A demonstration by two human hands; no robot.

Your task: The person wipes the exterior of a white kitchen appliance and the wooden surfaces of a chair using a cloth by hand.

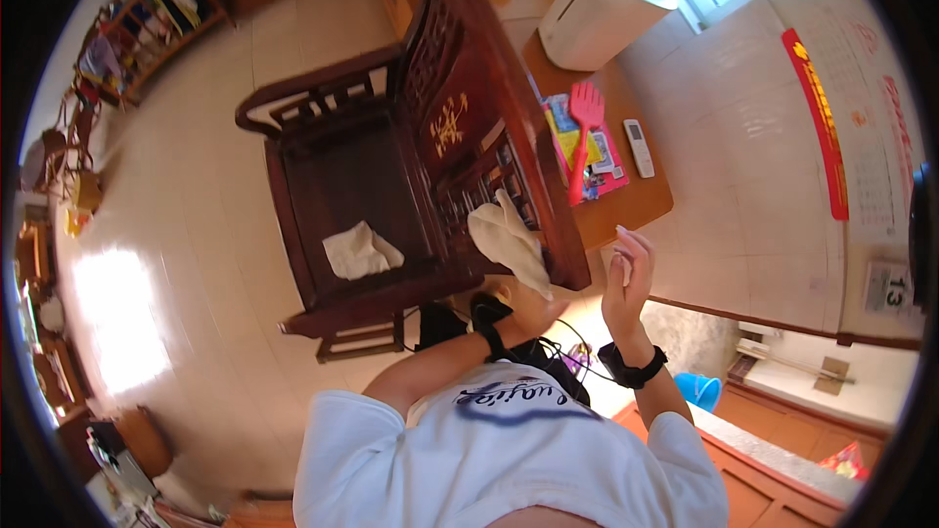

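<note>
A dark carved wooden armchair (352,161) stands before me, gold decoration on its backrest. One cream cloth (363,251) lies crumpled on the seat. Another cream cloth (506,240) is bunched against the lower backrest and its top rail. Just below that cloth's lower tip is my left hand (539,312), blurred; whether it grips the tip is unclear. My right hand (629,282) is raised beside the rail's near end, fingers curved and apart, with nothing visibly held. Both wrists wear black bands.
Behind the chair, a wooden table (645,198) bears a white appliance (601,11), a pink plastic fly swatter (583,136) over colourful printed sheets (561,125), and a white remote control (638,148). Black cables (565,345) hang near my waist. A blue bucket (697,390) is at lower right.
</note>
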